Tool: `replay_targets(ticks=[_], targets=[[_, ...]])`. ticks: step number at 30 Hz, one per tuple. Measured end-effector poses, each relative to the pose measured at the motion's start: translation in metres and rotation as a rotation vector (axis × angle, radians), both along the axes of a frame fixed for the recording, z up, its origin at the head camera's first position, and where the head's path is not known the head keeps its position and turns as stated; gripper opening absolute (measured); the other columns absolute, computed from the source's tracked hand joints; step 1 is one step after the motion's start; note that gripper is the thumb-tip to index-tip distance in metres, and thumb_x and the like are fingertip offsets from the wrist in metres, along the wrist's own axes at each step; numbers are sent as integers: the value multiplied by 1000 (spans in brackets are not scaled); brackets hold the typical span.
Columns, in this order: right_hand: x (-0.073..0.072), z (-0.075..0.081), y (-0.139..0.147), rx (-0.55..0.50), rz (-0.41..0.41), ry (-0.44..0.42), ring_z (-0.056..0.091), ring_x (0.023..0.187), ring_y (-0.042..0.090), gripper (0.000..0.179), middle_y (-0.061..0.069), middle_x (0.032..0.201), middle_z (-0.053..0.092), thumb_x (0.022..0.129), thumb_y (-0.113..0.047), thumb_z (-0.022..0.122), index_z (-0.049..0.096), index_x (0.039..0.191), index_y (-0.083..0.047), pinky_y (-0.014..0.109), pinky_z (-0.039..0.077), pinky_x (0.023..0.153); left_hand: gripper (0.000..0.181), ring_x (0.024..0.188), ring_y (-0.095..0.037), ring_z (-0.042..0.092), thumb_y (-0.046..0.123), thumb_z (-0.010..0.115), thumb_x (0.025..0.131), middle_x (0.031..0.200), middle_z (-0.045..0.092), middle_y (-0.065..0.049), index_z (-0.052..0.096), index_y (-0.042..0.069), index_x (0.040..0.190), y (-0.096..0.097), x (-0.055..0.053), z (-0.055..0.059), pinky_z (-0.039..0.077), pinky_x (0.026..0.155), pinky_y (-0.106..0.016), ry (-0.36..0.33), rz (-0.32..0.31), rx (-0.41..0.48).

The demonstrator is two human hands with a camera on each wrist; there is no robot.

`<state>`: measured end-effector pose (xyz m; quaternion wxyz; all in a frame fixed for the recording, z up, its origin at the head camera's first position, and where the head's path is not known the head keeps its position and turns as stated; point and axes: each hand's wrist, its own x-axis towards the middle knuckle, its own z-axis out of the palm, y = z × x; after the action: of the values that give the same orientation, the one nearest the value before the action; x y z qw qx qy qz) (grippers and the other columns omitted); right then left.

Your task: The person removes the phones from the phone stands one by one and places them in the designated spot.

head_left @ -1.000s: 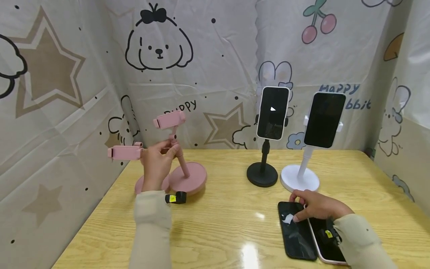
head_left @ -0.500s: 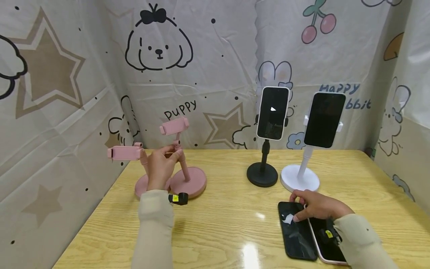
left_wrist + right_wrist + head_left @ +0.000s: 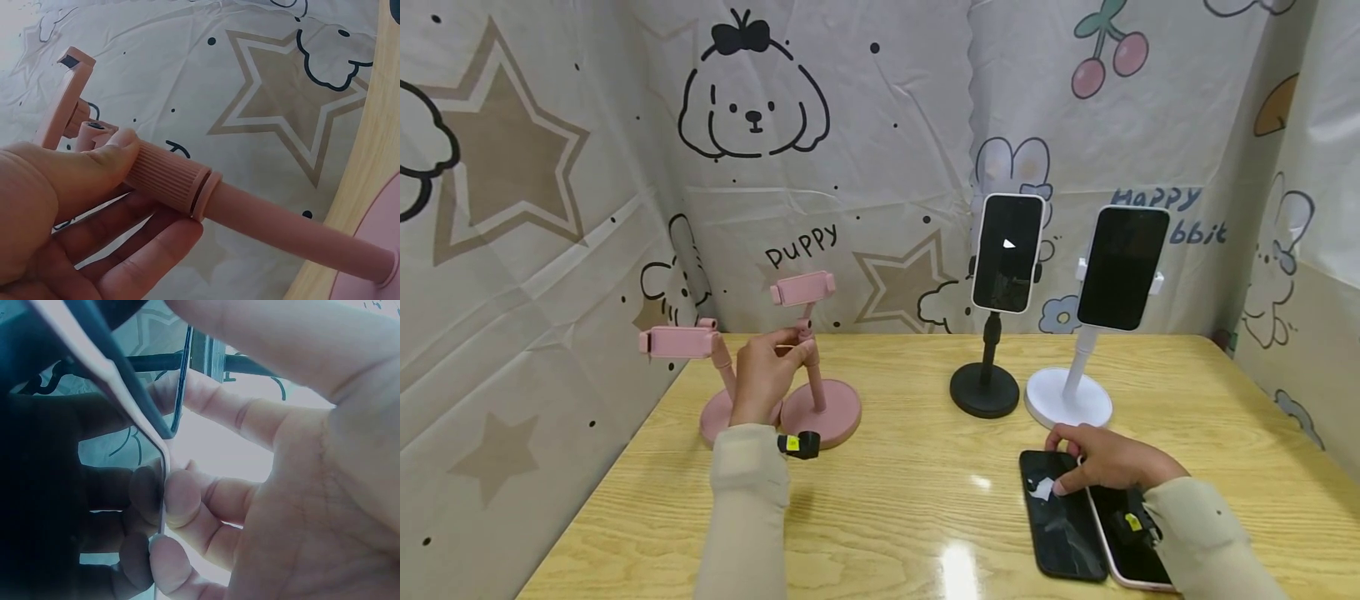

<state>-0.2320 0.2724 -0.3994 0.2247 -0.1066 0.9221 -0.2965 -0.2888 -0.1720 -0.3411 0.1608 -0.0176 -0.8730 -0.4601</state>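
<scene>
My left hand (image 3: 767, 375) pinches the ribbed collar on the stem of a pink phone stand (image 3: 822, 412); thumb and fingers on that collar show in the left wrist view. The stand's stem leans slightly left, and its clamp is vacant. A second pink phone stand (image 3: 679, 342) is just left of it, partly hidden by my hand. My right hand (image 3: 1112, 458) is at the upper end of a black phone (image 3: 1067, 537) lying on the table, thumb on its face and index finger over the top edge. Its other fingertips touch the pale rim of the neighbouring phone (image 3: 1131, 542).
Behind the right hand stand a black phone stand (image 3: 985, 390) and a white phone stand (image 3: 1070, 397), each with a phone clamped upright. A printed curtain (image 3: 895, 125) closes off the back and sides of the wooden table (image 3: 887, 517).
My left hand has moved slightly right, bringing the pink stand's stem more upright and its clamp lower and to the right. The right hand and the phones stay put.
</scene>
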Motion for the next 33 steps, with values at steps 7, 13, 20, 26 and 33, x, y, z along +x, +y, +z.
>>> replay_targets(ticks=[7, 13, 20, 26, 33], targets=[[0, 0, 1, -11, 8, -3, 46, 85, 25, 49, 9, 89, 47, 73, -26, 84, 56, 112, -13, 38, 36, 71, 29, 107, -27, 62, 28, 65, 93, 111, 67, -6, 68, 15, 118, 2, 0, 2, 53, 87, -45, -24, -11, -9], [0, -1, 1, -4, 16, -1, 46, 83, 24, 47, 9, 89, 47, 74, -25, 84, 56, 111, -14, 37, 35, 70, 28, 104, -26, 63, 28, 65, 93, 111, 67, -6, 67, 15, 118, 2, 0, 2, 53, 86, -44, -31, -15, -15], [-1, -1, 2, -5, 21, 5, 46, 83, 24, 48, 9, 88, 48, 74, -26, 84, 56, 111, -14, 37, 36, 70, 28, 105, -26, 62, 29, 64, 93, 112, 66, -6, 66, 15, 118, 1, -1, 2, 52, 87, -43, -45, -20, -13], [-2, -1, 3, -4, 24, 8, 47, 83, 24, 48, 9, 88, 48, 74, -27, 84, 56, 111, -14, 37, 36, 69, 29, 106, -27, 61, 29, 63, 94, 112, 65, -8, 66, 13, 118, 2, 0, 4, 51, 89, -44, -60, -19, -7], [-2, -1, 3, -4, 31, 17, 46, 82, 24, 47, 9, 88, 48, 74, -27, 83, 56, 111, -14, 37, 36, 69, 30, 107, -27, 60, 30, 64, 94, 113, 65, -8, 65, 12, 118, 2, 0, 5, 51, 90, -43, -63, -20, -4]])
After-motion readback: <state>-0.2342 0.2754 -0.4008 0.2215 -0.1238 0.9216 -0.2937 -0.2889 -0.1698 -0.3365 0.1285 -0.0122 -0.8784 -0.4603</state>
